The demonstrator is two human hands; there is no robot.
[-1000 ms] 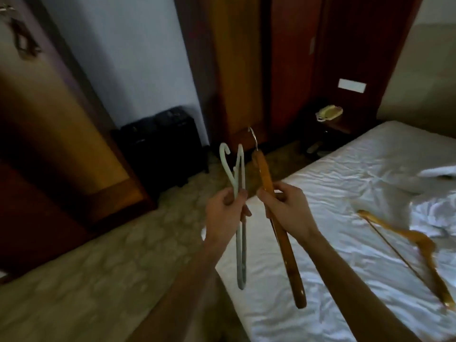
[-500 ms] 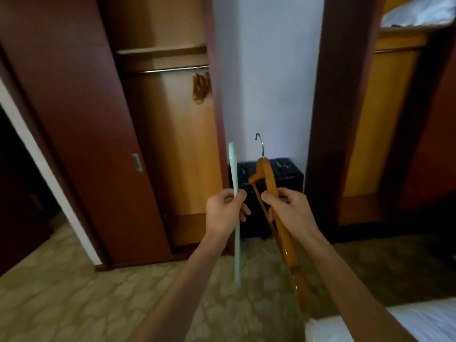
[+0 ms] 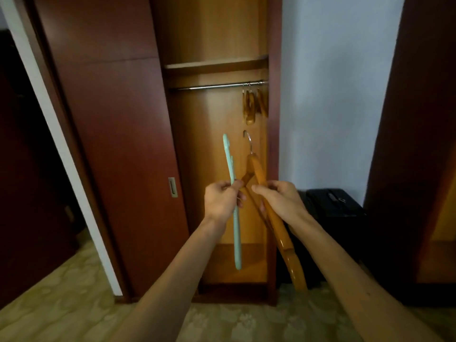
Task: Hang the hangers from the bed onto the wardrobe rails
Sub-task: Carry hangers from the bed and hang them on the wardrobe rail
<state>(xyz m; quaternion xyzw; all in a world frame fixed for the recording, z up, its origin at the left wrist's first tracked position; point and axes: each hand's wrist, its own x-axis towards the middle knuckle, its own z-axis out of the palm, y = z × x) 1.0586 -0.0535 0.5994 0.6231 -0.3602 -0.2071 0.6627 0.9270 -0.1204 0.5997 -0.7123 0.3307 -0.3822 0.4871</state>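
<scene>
My left hand [image 3: 222, 199] grips a pale green plastic hanger [image 3: 233, 169], seen edge-on and pointing up. A wooden hanger [image 3: 283, 233] with a metal hook is held by my right hand [image 3: 281, 201], its hook up and one arm hanging down. Both hands are side by side in front of the open wardrobe bay. The metal rail [image 3: 209, 86] runs under a shelf, above the hands. A few wooden hangers [image 3: 253, 104] hang at the rail's right end.
A dark red sliding wardrobe door [image 3: 111, 144] stands to the left of the open bay. A black suitcase [image 3: 333, 203] sits on the floor against the white wall [image 3: 333, 95] on the right. Patterned floor [image 3: 61, 304] lies below.
The view has turned from the bed to the wardrobe and come closer. The rail and its hangers are now nearer and more central. Both hands still hold their hangers.
</scene>
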